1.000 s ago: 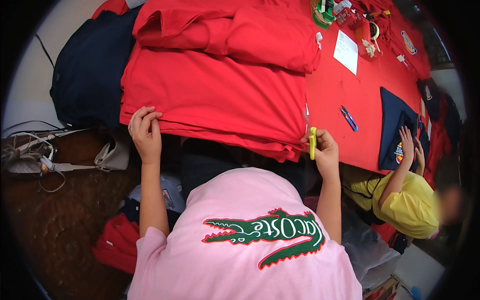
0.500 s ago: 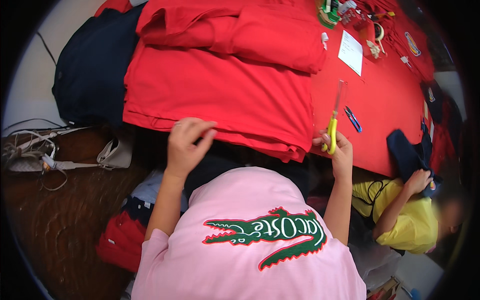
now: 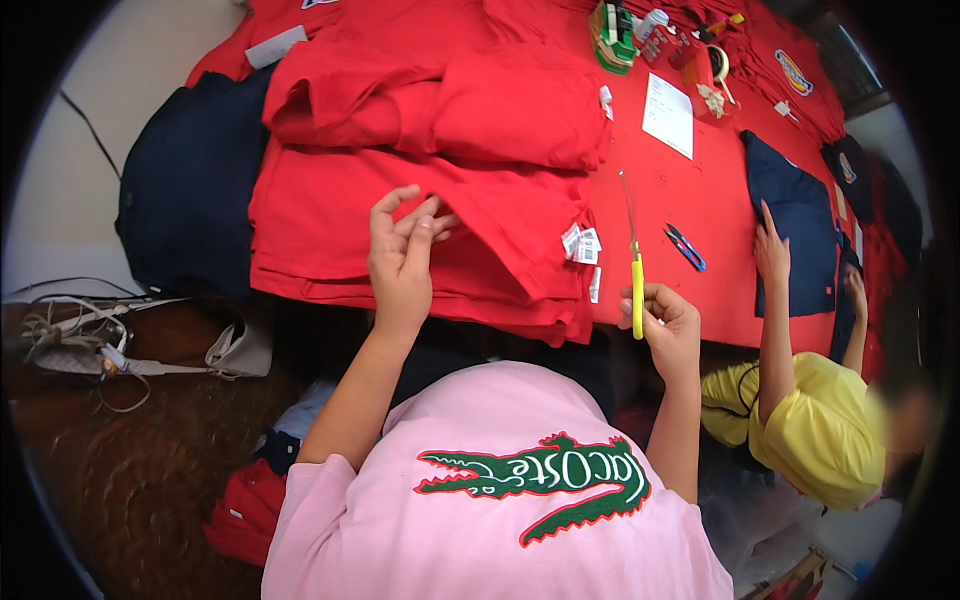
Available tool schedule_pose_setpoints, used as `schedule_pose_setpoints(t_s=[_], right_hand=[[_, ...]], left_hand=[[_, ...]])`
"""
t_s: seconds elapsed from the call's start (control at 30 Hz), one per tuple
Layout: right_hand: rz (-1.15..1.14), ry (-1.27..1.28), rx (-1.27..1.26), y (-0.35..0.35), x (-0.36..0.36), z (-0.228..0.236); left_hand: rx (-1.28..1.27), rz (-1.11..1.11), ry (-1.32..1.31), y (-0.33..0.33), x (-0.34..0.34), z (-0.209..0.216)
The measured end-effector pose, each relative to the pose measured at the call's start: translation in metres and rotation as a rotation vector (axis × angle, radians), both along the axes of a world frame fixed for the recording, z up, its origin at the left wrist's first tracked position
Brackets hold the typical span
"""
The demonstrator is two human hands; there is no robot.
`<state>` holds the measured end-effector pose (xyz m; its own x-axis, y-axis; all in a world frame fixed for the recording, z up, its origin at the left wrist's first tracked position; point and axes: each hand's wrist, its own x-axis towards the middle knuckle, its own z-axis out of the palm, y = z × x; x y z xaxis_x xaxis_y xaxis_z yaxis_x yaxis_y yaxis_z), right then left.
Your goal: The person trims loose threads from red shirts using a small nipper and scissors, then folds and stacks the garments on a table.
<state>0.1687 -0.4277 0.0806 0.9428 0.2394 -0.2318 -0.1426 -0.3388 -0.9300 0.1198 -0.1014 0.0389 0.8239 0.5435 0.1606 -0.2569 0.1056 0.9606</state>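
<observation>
Red cloth lifts at the front of the stack (image 3: 420,297): the top garment (image 3: 505,235), flat a moment ago, has its near edge turned up beside the left hand (image 3: 403,255), baring white labels (image 3: 580,243) at its right, so these look open to handling now. That hand is half open at the flap; its pinch I cannot tell. The right hand (image 3: 670,325) curls round yellow scissors (image 3: 637,295), near the labels

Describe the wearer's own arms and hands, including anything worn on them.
The left hand and right hand are ungloved, with no watch or bracelet visible. Short pink sleeves leave the forearms bare; the matching shirt bears a green crocodile patch outlined in red.
</observation>
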Motion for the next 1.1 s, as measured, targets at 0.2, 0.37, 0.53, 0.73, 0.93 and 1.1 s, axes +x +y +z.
schedule_pose_setpoints(t_s=[0.2, 0.37, 0.53, 0.73, 0.93, 1.1], right_hand=[[0.175, -0.187, -0.177, 0.030, -0.003, -0.009], [0.197, -0.278, -0.311, 0.052, -0.005, 0.006], [0.229, -0.365, -0.421, 0.051, -0.009, 0.012], [0.295, -0.431, -0.436, 0.054, -0.014, 0.004], [0.337, -0.526, -0.437, 0.061, -0.009, -0.003], [0.319, -0.357, -0.356, 0.062, -0.011, -0.009]], left_hand=[[-0.275, -0.297, 0.069, -0.015, 0.010, -0.031], [-0.227, -0.255, 0.102, -0.029, 0.028, -0.025], [-0.235, -0.284, 0.042, -0.037, 0.023, -0.015], [-0.205, -0.315, -0.074, -0.043, 0.010, -0.008], [-0.164, -0.328, -0.072, -0.036, 0.007, -0.011], [-0.167, -0.257, -0.075, -0.036, 0.006, -0.007]])
